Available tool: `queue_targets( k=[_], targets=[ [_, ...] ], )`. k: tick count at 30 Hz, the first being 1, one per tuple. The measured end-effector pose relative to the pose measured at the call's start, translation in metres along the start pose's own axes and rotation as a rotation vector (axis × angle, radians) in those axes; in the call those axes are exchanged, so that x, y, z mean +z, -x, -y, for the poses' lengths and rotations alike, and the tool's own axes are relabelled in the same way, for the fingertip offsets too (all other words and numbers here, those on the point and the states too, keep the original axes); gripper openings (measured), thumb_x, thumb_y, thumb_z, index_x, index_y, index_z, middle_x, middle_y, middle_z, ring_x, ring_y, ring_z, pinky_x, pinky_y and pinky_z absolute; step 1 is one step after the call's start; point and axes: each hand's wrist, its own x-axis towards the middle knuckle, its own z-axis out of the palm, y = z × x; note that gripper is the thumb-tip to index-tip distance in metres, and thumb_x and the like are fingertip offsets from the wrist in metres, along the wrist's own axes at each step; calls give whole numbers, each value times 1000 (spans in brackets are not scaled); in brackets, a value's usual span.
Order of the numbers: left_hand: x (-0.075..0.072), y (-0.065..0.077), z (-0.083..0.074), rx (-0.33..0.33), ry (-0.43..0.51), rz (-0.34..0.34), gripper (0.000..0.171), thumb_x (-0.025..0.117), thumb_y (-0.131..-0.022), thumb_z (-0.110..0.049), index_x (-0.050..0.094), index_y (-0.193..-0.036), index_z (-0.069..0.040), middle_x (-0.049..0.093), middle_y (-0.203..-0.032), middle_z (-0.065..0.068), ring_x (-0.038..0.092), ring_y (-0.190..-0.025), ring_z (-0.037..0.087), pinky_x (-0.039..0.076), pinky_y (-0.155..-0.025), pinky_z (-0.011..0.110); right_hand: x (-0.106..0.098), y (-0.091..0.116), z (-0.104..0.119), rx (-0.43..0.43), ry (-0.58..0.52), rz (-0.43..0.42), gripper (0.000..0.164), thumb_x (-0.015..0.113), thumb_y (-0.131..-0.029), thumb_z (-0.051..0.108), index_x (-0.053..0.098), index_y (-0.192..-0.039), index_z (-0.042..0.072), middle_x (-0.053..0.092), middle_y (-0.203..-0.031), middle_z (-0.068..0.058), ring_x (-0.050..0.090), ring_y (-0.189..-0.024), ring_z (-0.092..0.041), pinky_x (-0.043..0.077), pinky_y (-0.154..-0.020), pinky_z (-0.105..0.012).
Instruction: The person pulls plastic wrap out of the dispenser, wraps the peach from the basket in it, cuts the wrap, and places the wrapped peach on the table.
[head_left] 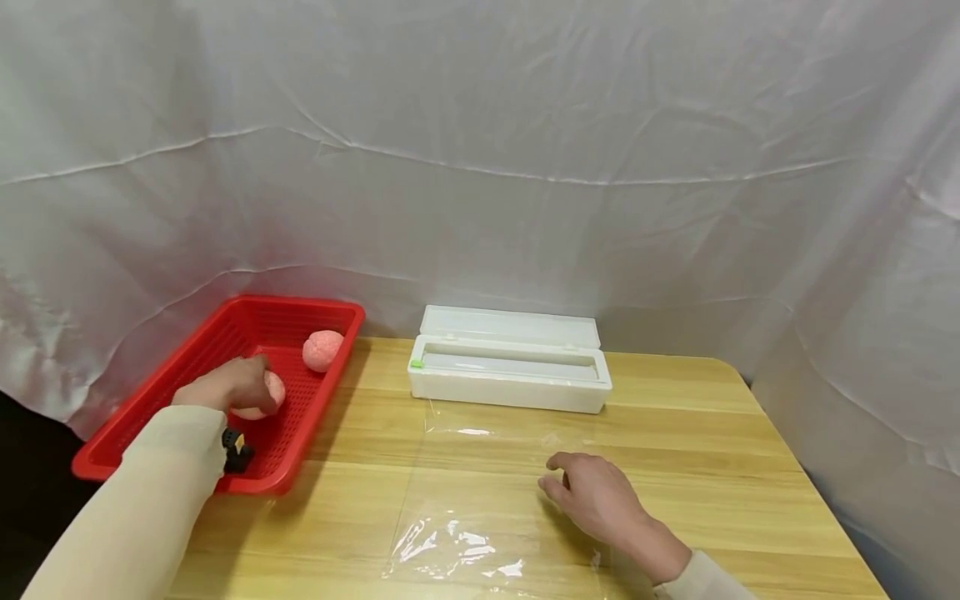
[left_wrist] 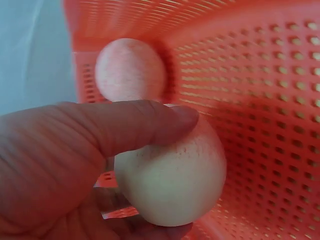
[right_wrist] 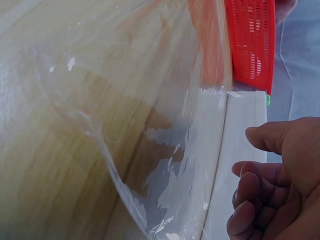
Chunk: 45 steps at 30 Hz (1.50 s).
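My left hand (head_left: 223, 386) gripping a pink ball (left_wrist: 172, 187), inside a high-walled perforated red basket (head_left: 324, 410), right hand (head_left: 602, 500) loosely relaxed near glossy film (head_left: 457, 546).

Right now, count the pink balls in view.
2. The left hand holds one pink ball in the red basket; another pink ball lies near its far right corner. The sleeve may hide more.

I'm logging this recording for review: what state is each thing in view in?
Red basket: upright
Left hand: gripping, inside the basket
Nearer pink ball: held by that hand
Farther pink ball: unheld, lying in the basket
White box: lid open, tipped back
Green tab: at the box's left end
Clear film: spread over the table, reaching the box, creased at its near end
Right hand: relaxed, holding nothing
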Motion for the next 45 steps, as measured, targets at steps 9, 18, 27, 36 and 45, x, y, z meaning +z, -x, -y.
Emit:
queue_targets(
  k=[9, 18, 27, 36, 45],
  targets=[
    [-9, 9, -19, 137, 108, -228, 82, 84, -83, -29, 36, -134, 14, 53, -116, 33, 55, -103, 43, 53, -87, 56, 2, 1, -1, -1, 2, 3, 25, 74, -99, 30, 78, -114, 10, 52, -64, 13, 46, -57, -5, 40, -53, -27],
    [-8, 28, -67, 282, 218, -281, 89, 84, -86, -32, 33, -147, 9, 50, -133, 28, 54, -114, 39, 52, -97, 56, 4, 1, 2, -14, -1, -4, 24, 74, -99, 29, 78, -113, 10, 52, -63, 13, 45, -56, -5, 39, -53, -26],
    [6, 45, -119, 470, 263, -260, 69, 86, -85, -29, 50, -138, -6, 59, -129, 13, 57, -115, 30, 57, -89, 43, 4, 0, 2, -16, -21, 4, 27, 72, -100, 30, 77, -116, 9, 49, -58, 12, 40, -50, -4, 35, -49, -26],
    [54, 38, -162, 623, 344, -124, 58, 87, -84, -28, 58, -132, -15, 68, -117, 0, 64, -102, 18, 56, -87, 38, 6, -1, 4, -19, -23, -18, 26, 74, -99, 30, 78, -114, 10, 49, -59, 13, 42, -52, -4, 37, -51, -25],
    [122, 34, -191, 695, 422, 72, 65, 92, -80, -31, 58, -134, -19, 67, -121, -4, 65, -104, 15, 59, -87, 33, 7, 0, 5, -41, -84, -10, 26, 74, -99, 29, 77, -115, 8, 50, -59, 13, 42, -51, -3, 38, -51, -24]
  ],
)
